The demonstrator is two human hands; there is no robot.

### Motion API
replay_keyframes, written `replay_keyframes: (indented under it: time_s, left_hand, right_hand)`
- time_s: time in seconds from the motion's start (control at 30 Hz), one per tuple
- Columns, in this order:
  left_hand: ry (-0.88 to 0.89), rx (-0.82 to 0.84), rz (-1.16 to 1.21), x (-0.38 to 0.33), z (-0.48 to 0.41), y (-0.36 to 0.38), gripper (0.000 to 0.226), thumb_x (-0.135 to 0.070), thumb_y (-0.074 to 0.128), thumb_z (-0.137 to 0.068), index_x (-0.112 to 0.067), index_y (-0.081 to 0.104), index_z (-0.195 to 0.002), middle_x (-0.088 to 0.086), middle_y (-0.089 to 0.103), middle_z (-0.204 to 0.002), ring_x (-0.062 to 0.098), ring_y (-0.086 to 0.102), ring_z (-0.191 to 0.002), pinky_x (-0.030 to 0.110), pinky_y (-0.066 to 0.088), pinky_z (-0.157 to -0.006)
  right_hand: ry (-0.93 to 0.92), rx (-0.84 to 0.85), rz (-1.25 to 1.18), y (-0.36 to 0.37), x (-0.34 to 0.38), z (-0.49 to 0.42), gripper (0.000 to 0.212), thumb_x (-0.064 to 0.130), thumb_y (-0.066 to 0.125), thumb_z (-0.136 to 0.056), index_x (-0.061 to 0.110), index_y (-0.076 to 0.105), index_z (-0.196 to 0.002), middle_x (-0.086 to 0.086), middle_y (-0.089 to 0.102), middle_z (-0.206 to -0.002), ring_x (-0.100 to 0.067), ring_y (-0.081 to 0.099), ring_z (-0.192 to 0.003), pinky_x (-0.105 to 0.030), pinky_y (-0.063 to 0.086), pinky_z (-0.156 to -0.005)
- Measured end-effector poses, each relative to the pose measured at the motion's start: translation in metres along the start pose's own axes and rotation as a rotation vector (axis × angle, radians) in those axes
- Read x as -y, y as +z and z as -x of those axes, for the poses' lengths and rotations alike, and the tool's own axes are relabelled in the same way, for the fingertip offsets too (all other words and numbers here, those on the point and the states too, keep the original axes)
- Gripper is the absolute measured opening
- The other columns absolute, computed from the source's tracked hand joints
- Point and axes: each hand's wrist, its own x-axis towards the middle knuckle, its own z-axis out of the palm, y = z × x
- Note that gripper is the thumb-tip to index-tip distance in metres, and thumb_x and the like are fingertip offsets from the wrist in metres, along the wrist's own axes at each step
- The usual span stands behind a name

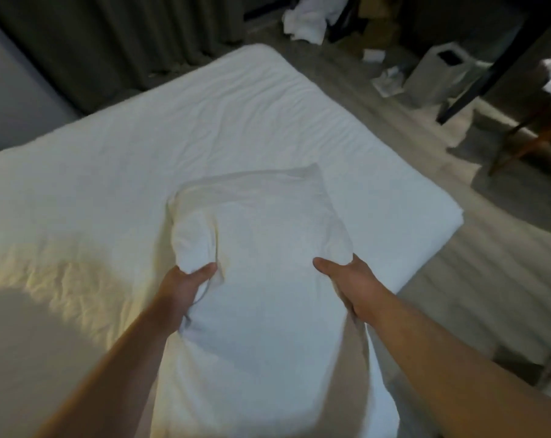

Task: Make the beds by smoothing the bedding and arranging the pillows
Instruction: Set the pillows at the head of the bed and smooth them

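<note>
Both hands (pixel 268 292) grip pillow (pixel 261 263) sides, above bed (pixel 141 153).

White pillow (pixel 261 248) gripped by left hand (pixel 185 286) and right hand (pixel 347 282), above white bed (pixel 141 153), dim room

One head-worn camera (wide-angle) looks forward and down, close over the bed (pixel 179 131) toward its far corner.

I hold the pillow (pixel 261 248) between my left hand (pixel 185 286) and my right hand (pixel 347 282), over the bed's (pixel 125 159) near end. Curtains (pixel 125 36) hang behind the bed; on the floor (pixel 489 248) to its right stands a bin (pixel 438 74), linen (pixel 305 23) beyond it
</note>
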Motion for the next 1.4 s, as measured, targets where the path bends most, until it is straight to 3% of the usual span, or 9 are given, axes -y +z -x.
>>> replay_keyframes:
  time_s: [0.17, 0.37, 0.5, 0.63, 0.8, 0.97, 1.13, 1.3, 1.4]
  left_hand:
    - [0.085, 0.176, -0.049, -0.040, 0.055, 0.069, 0.071, -0.050, 0.081, -0.057, -0.012, 0.067, -0.115, 0.003, 0.072, -0.107, 0.020, 0.068, -0.100, 0.042, 0.048, -0.100]
    - [0.193, 0.403, -0.125, -0.073, 0.142, 0.163, 0.044, -0.027, 0.079, -0.075, -0.009, 0.067, -0.113, 0.006, 0.073, -0.104, 0.023, 0.070, -0.094, 0.046, 0.051, -0.095]
    - [0.242, 0.546, -0.160, -0.069, 0.210, 0.228, 0.031, -0.018, 0.070, -0.084, -0.009, 0.066, -0.114, 0.008, 0.072, -0.104, 0.022, 0.070, -0.091, 0.033, 0.056, -0.078]
    - [0.262, 0.689, -0.210, -0.060, 0.269, 0.288, 0.032, -0.016, 0.068, -0.086, -0.007, 0.065, -0.116, 0.010, 0.072, -0.103, 0.023, 0.071, -0.088, 0.027, 0.055, -0.068]
    - [0.273, 0.855, -0.308, -0.047, 0.320, 0.361, 0.028, -0.016, 0.068, -0.086, -0.007, 0.065, -0.113, 0.011, 0.073, -0.100, 0.024, 0.071, -0.083, 0.027, 0.056, -0.064]
    - [0.313, 1.050, -0.372, -0.037, 0.349, 0.434, 0.036, -0.016, 0.073, -0.082, -0.008, 0.064, -0.116, 0.010, 0.071, -0.108, 0.026, 0.068, -0.094, 0.042, 0.052, -0.091]
    - [0.327, 1.253, -0.502, -0.029, 0.365, 0.510, 0.029, -0.009, 0.065, -0.087, -0.005, 0.063, -0.116, 0.014, 0.071, -0.106, 0.029, 0.068, -0.094, 0.044, 0.051, -0.092]
    - [0.304, 1.465, -0.660, -0.009, 0.388, 0.555, 0.028, -0.013, 0.066, -0.087, -0.005, 0.064, -0.114, 0.011, 0.072, -0.106, 0.029, 0.070, -0.094, 0.045, 0.052, -0.091]
    - [0.314, 1.590, -0.748, 0.009, 0.424, 0.566, 0.024, -0.013, 0.065, -0.088, -0.007, 0.065, -0.111, 0.008, 0.074, -0.101, 0.026, 0.071, -0.091, 0.037, 0.055, -0.080]
  right_hand:
    - [-0.113, -0.148, -0.199, -0.082, -0.027, 0.079, 0.036, 0.018, 0.077, -0.078, 0.014, 0.065, -0.112, -0.005, 0.074, -0.100, -0.022, 0.072, -0.088, -0.037, 0.058, -0.078]
    - [-0.267, -0.350, -0.425, -0.178, -0.081, 0.179, 0.043, 0.014, 0.079, -0.076, 0.014, 0.064, -0.116, -0.002, 0.074, -0.104, -0.019, 0.071, -0.095, -0.037, 0.056, -0.085]
    - [-0.321, -0.426, -0.526, -0.235, -0.128, 0.246, 0.048, 0.013, 0.078, -0.077, 0.016, 0.061, -0.121, -0.005, 0.071, -0.114, -0.023, 0.068, -0.103, -0.044, 0.052, -0.093]
    - [-0.327, -0.596, -0.595, -0.277, -0.170, 0.309, 0.038, 0.008, 0.073, -0.082, 0.015, 0.062, -0.118, -0.004, 0.072, -0.107, -0.018, 0.070, -0.096, -0.033, 0.058, -0.082]
    - [-0.264, -0.867, -0.629, -0.320, -0.218, 0.364, 0.032, 0.018, 0.078, -0.078, 0.019, 0.066, -0.108, -0.001, 0.073, -0.100, -0.018, 0.070, -0.089, -0.033, 0.056, -0.079]
    - [-0.226, -1.054, -0.720, -0.351, -0.252, 0.398, 0.034, 0.021, 0.081, -0.074, 0.022, 0.065, -0.105, 0.002, 0.073, -0.099, -0.017, 0.070, -0.089, -0.036, 0.057, -0.081]
    - [-0.184, -1.225, -0.879, -0.357, -0.281, 0.414, 0.039, 0.020, 0.082, -0.073, 0.018, 0.066, -0.109, 0.000, 0.074, -0.101, -0.017, 0.071, -0.091, -0.037, 0.056, -0.085]
    - [-0.151, -1.389, -1.017, -0.338, -0.310, 0.434, 0.073, 0.044, 0.087, -0.050, 0.021, 0.065, -0.116, 0.004, 0.073, -0.107, -0.015, 0.069, -0.098, -0.044, 0.052, -0.096]
    - [-0.125, -1.502, -1.084, -0.320, -0.326, 0.457, 0.055, 0.032, 0.086, -0.066, 0.021, 0.065, -0.115, 0.004, 0.072, -0.108, -0.014, 0.069, -0.099, -0.039, 0.052, -0.096]
